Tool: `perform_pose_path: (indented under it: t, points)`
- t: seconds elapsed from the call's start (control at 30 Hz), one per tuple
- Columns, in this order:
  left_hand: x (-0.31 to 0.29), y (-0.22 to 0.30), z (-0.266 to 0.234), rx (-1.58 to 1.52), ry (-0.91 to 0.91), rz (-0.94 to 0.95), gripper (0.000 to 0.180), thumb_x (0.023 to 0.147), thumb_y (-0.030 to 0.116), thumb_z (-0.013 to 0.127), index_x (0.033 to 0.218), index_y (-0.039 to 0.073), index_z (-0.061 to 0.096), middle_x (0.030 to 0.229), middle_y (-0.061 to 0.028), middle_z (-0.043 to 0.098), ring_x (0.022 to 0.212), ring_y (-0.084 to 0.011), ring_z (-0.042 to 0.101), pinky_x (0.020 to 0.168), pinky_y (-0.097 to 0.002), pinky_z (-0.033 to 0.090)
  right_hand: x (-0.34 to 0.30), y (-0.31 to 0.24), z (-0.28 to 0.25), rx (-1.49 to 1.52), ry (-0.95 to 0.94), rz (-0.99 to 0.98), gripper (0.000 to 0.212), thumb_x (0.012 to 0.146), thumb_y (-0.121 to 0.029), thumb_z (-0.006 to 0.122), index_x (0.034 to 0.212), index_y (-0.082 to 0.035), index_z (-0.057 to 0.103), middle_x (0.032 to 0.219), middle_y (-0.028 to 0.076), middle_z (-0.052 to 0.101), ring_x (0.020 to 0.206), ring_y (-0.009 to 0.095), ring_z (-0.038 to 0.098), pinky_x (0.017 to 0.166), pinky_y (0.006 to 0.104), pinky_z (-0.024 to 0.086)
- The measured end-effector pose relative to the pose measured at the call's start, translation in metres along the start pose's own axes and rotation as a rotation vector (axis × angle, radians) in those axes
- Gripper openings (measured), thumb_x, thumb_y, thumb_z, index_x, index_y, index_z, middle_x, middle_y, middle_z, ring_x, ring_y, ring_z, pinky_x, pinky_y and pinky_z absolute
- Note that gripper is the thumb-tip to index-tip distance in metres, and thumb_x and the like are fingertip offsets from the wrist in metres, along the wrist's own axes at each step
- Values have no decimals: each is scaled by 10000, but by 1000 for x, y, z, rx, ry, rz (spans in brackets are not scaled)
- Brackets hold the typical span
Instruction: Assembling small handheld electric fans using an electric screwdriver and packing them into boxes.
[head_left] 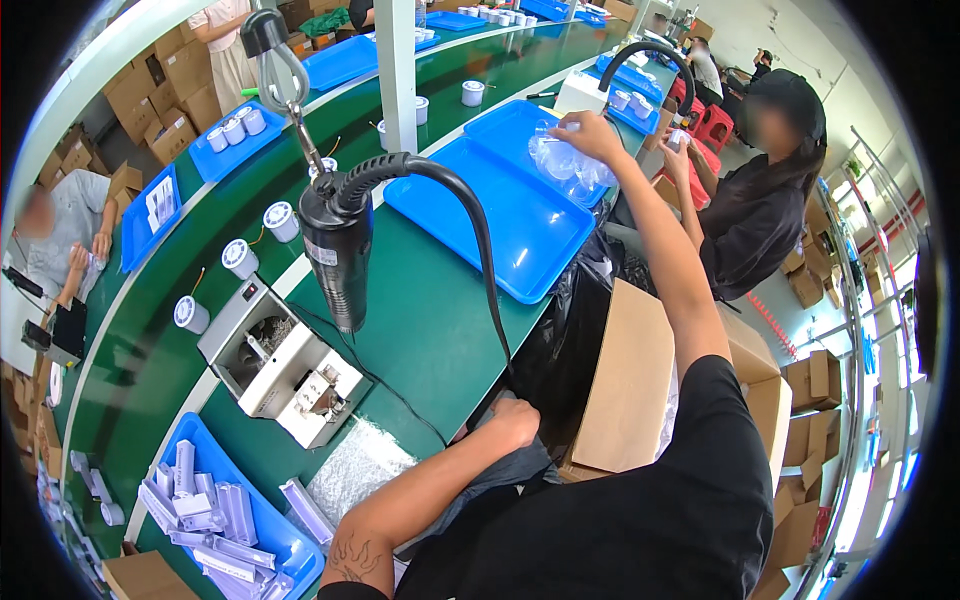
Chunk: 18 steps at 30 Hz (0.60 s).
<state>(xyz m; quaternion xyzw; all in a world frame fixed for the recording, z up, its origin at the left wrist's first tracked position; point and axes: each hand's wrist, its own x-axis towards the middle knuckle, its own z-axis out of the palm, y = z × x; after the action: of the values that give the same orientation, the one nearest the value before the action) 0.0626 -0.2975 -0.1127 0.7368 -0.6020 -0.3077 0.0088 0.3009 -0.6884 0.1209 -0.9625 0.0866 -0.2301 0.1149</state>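
Note:
My right arm stretches out to the far blue tray, where my right hand closes on clear, rounded plastic pieces. Several of these pieces lie bunched under the hand, and their exact shape is hard to tell. A second blue tray, with nothing on it, lies nearer to me. My left hand is curled into a fist by the table's near edge, close to my lap. Whatever its fingers may hold is hidden. Over the table hangs a black electric screwdriver on a metal hook.
A screw feeder stands left of centre, with white round units on the green conveyor behind it. A blue bin holds pale boxes. An open carton sits at my right. A co-worker sits beyond it.

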Motion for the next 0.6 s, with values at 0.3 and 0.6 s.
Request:
perform_pose_path:
  t: [0.3,0.6]
  points:
    - [-1,4,8,2,19,-13,242,784,158,692,966,54,813,1049,-172,785,1013,-337,758,804,-473,614,29,-17,90,-519,-57,86,324,759,-295,791,959,-41,791,1036,256,767,980,415,755,916,490,605]
    - [0,4,-6,15,25,-43,221,764,153,715,944,85,824,1031,-150,794,983,-319,770,761,-463,618,35,-9,60,-30,91,60,268,784,-230,754,962,-31,776,941,245,754,949,420,739,901,508,574]
